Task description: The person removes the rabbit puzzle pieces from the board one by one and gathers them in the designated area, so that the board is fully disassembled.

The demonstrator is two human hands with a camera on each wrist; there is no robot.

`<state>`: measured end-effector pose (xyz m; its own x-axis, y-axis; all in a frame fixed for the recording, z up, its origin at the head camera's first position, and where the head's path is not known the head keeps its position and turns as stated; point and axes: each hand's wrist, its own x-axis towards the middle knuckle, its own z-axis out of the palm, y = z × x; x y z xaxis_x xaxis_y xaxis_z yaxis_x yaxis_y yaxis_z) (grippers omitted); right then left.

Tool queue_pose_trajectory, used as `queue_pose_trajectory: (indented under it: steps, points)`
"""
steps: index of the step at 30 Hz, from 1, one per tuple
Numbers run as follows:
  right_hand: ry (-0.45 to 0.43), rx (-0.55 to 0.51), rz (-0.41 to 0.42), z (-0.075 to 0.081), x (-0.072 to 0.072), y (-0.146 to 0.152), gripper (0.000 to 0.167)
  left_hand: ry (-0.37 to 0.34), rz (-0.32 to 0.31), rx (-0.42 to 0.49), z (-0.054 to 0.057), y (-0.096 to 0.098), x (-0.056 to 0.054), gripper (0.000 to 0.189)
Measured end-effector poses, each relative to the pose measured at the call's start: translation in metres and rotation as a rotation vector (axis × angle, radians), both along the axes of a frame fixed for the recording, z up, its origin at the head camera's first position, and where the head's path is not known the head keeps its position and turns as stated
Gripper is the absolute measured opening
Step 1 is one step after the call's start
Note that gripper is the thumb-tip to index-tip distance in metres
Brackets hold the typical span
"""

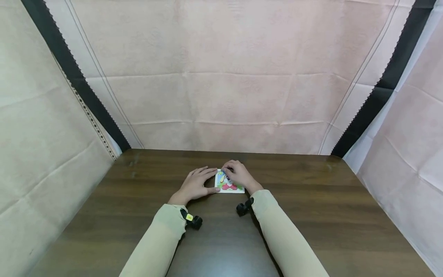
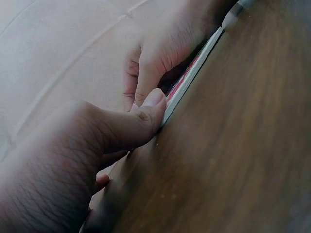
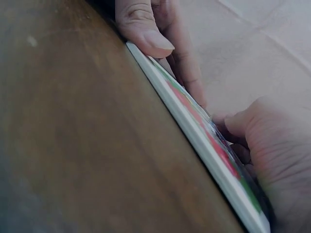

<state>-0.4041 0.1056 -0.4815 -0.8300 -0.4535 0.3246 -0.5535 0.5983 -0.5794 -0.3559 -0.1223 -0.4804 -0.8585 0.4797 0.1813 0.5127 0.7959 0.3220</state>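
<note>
A small flat picture board (image 1: 230, 191) with a white border and a colourful cartoon print lies on the table. My left hand (image 1: 197, 184) rests at its left side, fingers stretched toward the upper left corner. The left thumb (image 2: 153, 104) presses on the near left corner. Over the board's upper part is my right hand (image 1: 238, 175), its fingers bent and the thumb and fingertips close together at the print. Whether a small piece sits between those fingertips is hidden. In the right wrist view the board's white edge (image 3: 194, 141) lies flat along the wood.
The brown wooden table (image 1: 311, 215) extends around the board on every side. Pale cloth walls (image 1: 228, 96) stand behind it and at both sides, with dark strips (image 1: 380, 88) at the corners. A small black camera (image 1: 195, 222) sits on each wrist.
</note>
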Motion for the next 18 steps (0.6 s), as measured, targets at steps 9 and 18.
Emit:
queue_pose_trajectory:
  steps: [9,18]
  points:
    - [0.002,-0.031,-0.043,-0.0050,-0.0004,0.0017,0.018,-0.007,0.005,-0.016,-0.0026,-0.0006,0.0013,0.084]
    - [0.007,-0.028,-0.044,-0.0003,-0.0034,0.0036,0.016,-0.011,0.007,-0.028,-0.0008,0.0001,-0.0017,0.084]
